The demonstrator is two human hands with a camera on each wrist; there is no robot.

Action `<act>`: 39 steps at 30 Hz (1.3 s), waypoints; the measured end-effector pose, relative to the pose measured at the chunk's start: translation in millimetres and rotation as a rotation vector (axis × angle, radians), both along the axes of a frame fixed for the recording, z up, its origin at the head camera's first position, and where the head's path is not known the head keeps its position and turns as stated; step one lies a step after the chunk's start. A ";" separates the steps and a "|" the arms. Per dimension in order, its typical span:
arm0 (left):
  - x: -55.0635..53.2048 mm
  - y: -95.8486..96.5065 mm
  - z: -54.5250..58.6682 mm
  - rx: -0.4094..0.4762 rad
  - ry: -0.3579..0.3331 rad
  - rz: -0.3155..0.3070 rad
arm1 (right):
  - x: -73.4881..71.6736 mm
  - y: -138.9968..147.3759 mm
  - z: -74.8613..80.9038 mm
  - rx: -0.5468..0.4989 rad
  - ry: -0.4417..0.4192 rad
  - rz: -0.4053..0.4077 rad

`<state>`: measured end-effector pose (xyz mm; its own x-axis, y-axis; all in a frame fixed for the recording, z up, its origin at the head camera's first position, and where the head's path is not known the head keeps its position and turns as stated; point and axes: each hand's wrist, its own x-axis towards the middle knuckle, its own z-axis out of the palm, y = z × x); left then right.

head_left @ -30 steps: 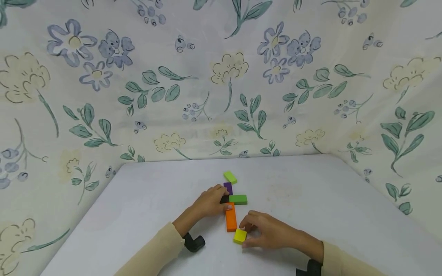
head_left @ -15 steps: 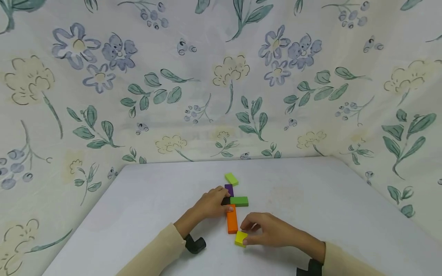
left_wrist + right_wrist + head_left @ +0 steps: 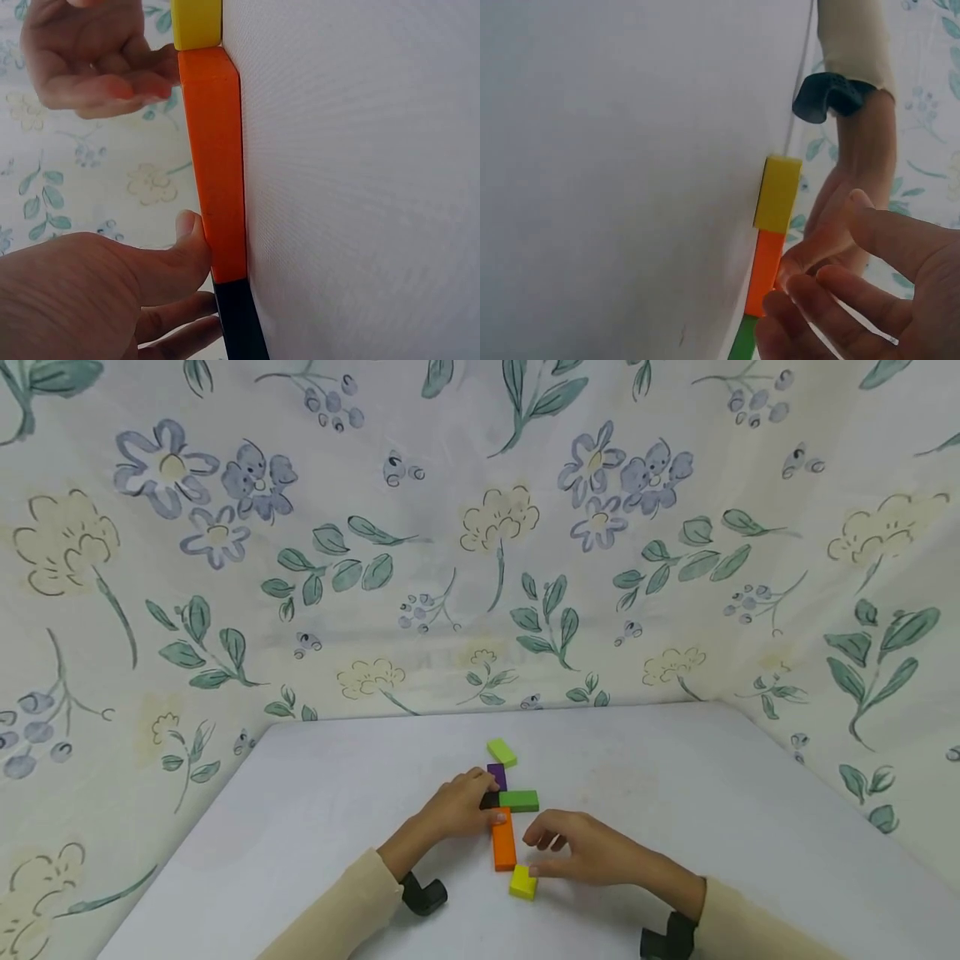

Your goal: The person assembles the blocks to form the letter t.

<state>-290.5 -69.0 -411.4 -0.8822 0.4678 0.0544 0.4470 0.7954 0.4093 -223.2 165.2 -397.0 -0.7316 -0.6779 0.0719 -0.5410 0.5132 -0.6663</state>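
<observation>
My left hand (image 3: 459, 802) rests on the row of blocks. Its thumb touches the orange block (image 3: 504, 845), and its fingers lie at the black block (image 3: 489, 800), which they partly cover. A green block (image 3: 519, 801) extends rightward from the black one. Behind them is a purple block (image 3: 496, 773), then a tilted lime block (image 3: 502, 752). A yellow block (image 3: 522, 883) sits at the orange block's near end, set slightly to the right. My right hand (image 3: 592, 852) hovers beside it with loosely bent fingers, holding nothing; in the right wrist view (image 3: 778, 193) its thumb stands apart from the yellow block.
The white table (image 3: 675, 777) ends at a floral cloth (image 3: 450, 568) hanging behind and at both sides. Black wrist mounts (image 3: 424, 895) stick out below the beige sleeves (image 3: 330, 906).
The right hand has let go of the yellow block and drawn slightly up and away. The yellow block stays near the orange one. The left hand keeps its place.
</observation>
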 end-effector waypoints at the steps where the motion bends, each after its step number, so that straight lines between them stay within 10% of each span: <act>1: -0.2 0.3 0.2 0.003 -0.001 0.001 | -1.3 0.4 -0.1 -0.005 0.006 -0.003; 39: 2.1 3.4 3.2 -0.055 0.052 0.008 | -67.0 13.7 22.6 0.057 0.144 -0.185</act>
<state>-288.4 -65.6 -408.2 -0.8826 0.4641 0.0751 0.4600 0.8197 0.3414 -290.2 178.8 -374.4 -0.8284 -0.5397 0.1499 -0.5220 0.6469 -0.5559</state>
